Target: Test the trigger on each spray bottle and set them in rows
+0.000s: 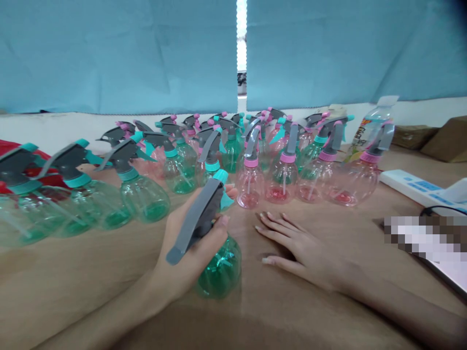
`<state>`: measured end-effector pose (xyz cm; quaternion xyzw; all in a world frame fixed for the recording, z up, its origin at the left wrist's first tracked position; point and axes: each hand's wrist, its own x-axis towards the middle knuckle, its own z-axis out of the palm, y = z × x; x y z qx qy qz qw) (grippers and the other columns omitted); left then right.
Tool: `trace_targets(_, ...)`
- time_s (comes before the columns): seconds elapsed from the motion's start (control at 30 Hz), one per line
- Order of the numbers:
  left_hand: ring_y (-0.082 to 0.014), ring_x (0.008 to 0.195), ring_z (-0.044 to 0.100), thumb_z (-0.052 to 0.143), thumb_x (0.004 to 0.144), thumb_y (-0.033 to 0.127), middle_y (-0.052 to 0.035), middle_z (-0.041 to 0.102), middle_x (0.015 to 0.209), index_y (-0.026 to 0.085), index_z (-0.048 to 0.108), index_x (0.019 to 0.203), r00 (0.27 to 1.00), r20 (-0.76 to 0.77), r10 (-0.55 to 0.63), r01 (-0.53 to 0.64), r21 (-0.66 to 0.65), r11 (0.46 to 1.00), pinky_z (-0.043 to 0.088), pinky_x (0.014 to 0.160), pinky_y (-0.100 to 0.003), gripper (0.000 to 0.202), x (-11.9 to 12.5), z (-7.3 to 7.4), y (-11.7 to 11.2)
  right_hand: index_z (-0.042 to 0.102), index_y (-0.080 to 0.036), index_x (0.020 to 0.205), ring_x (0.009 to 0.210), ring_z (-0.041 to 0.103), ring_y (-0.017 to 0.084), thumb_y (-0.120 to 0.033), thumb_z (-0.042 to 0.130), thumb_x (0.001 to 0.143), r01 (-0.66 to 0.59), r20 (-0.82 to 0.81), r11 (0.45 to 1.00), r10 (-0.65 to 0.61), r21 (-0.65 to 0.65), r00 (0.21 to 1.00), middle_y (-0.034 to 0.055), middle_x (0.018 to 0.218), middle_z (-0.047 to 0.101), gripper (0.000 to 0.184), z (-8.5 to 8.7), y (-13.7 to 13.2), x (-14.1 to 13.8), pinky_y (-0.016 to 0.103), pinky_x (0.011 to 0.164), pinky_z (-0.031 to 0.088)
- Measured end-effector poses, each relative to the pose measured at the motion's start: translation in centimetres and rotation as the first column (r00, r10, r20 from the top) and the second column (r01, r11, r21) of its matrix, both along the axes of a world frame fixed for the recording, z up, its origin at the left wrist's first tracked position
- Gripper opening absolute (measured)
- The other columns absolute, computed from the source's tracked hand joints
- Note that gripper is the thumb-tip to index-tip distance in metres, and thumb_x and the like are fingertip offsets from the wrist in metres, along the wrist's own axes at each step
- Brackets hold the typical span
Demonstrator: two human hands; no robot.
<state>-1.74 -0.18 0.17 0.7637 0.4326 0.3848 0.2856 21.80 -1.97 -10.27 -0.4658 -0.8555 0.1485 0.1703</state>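
Note:
My left hand (197, 248) is wrapped round the neck of a green spray bottle (221, 272) with a grey and teal trigger head. That bottle is near the middle front of the table, its nozzle pointing away from me. Whether its base touches the table I cannot tell. My right hand (302, 243) lies flat on the table to the right, fingers spread, holding nothing. Just beyond its fingertips stands a row of clear pink spray bottles (280, 182). Several green spray bottles (144, 197) stand in a line on the left.
More green and pink spray bottles crowd the back of the table (255, 311). At the right are a labelled drink bottle (365, 131), a white power strip (412, 187), a partly blurred phone-like object (438, 267) and a brown box (450, 141). Blue cloth (146, 53) hangs behind.

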Motion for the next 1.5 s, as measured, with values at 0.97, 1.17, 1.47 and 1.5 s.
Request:
trace_targets(0.97, -0.0123, 0.071, 0.057, 0.054, 0.077, 0.018, -0.0014, 0.061, 0.119, 0.024, 0.056, 0.117, 0.997, 0.066, -0.027, 0.029, -0.037, 0.999, 0.049, 0.069, -0.026, 0.040, -0.12, 0.09, 0.27, 0.033, -0.028, 0.146, 0.143, 0.019, 0.026, -0.058, 0.045, 0.092, -0.001, 0.001, 1.000, 0.001, 0.002, 1.000, 0.0017, 0.155, 0.025, 0.063, 0.03, 0.00, 0.04, 0.052, 0.116, 0.018)
trace_targets(1.17, -0.0140, 0.061, 0.050, 0.054, 0.075, 0.019, 0.0021, 0.060, 0.078, 0.025, 0.058, 0.114, 1.000, 0.022, -0.004, 0.004, -0.006, 1.000, 0.042, 0.055, -0.026, 0.039, -0.32, -0.06, 0.36, 0.033, -0.028, 0.146, 0.143, 0.019, 0.026, -0.058, 0.045, 0.092, 0.000, -0.004, 1.000, 0.000, -0.001, 1.000, 0.0019, 0.155, 0.025, 0.063, 0.14, -0.05, 0.01, 0.052, 0.116, 0.019)
trace_targets(1.47, -0.0140, 0.066, 0.054, 0.052, 0.076, 0.020, 0.0006, 0.063, 0.080, 0.021, 0.063, 0.087, 0.999, 0.033, -0.013, 0.012, 0.027, 1.000, 0.046, 0.063, -0.026, 0.016, -0.61, 0.24, 0.01, 0.033, -0.026, 0.146, 0.144, 0.018, 0.025, -0.059, 0.043, 0.093, 0.000, 0.030, 1.000, 0.000, -0.004, 1.000, 0.0030, 0.155, 0.025, 0.064, 0.22, 0.01, -0.05, 0.052, 0.116, 0.018)
trace_targets(1.5, -0.0149, 0.069, 0.056, 0.052, 0.076, 0.021, 0.0001, 0.064, 0.082, 0.021, 0.062, 0.085, 0.999, 0.044, -0.012, 0.011, 0.026, 1.000, 0.047, 0.067, -0.027, 0.014, -0.68, 0.14, 0.01, 0.033, -0.026, 0.146, 0.144, 0.018, 0.026, -0.059, 0.043, 0.092, 0.000, 0.023, 1.000, 0.000, -0.003, 1.000, 0.0032, 0.155, 0.025, 0.064, 0.20, 0.01, -0.05, 0.052, 0.116, 0.018)
